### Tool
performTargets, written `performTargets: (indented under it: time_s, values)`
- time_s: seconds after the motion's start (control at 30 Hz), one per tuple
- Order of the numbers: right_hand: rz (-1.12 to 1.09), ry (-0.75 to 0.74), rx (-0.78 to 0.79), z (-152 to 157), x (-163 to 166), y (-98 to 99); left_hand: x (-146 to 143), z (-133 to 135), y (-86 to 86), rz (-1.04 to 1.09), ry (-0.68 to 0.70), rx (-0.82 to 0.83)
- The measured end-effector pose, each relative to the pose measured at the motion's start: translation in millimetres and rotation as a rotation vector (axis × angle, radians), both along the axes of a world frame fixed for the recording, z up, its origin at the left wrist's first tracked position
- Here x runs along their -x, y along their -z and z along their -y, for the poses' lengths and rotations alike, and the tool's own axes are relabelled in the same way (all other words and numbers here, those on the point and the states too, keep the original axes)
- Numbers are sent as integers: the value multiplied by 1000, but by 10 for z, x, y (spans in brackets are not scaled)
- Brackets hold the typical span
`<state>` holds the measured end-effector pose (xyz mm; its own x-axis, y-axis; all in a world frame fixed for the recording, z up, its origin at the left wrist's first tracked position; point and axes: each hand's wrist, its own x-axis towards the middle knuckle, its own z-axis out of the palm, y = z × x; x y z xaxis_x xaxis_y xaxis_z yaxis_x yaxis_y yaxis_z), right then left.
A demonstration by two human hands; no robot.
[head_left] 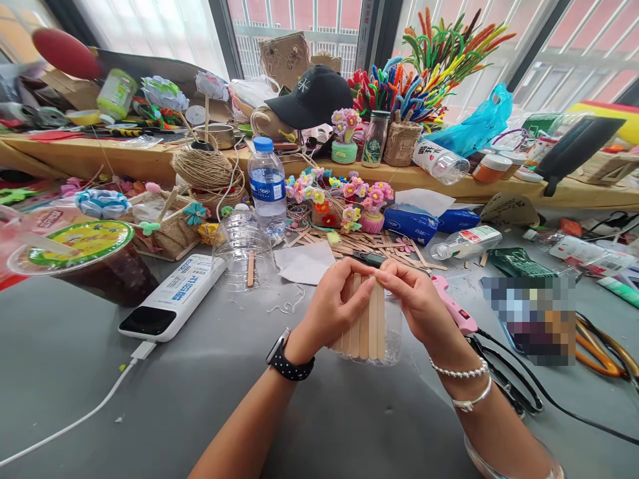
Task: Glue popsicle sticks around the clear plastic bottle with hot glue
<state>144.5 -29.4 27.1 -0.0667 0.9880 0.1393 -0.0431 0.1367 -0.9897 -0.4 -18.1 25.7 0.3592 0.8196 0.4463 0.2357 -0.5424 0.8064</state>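
A row of flat wooden craft sticks (370, 326) stands side by side against a clear plastic bottle piece (393, 332) in front of me. My left hand (339, 299) curls around the left side of this piece, thumb lying over the sticks. With thumb and fingers, my right hand (412, 293) pinches the top end of the rightmost stick, its fingertips close to the left ones. Part of the bottle piece is hidden behind both hands. Just beyond them lie a dark-handled tool (374, 258) and many loose craft sticks (319, 236).
Right of my hands lies a pink glue gun (454, 306) with a black cord. Another cut clear bottle (244, 253), a white power bank (172, 299) and a lidded drink cup (94, 259) are on the left. Behind stands a water bottle (268, 186) before a crowded wooden ledge (309, 174).
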Motion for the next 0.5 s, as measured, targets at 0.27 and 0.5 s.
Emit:
performTargets:
  time_s: [0.27,0.5]
  values:
    - [2,15,-7,-5,15,12,2,0,6,2,-6,7]
    - [-7,11,4,0,10,14,0,0,9,5,-2,-13]
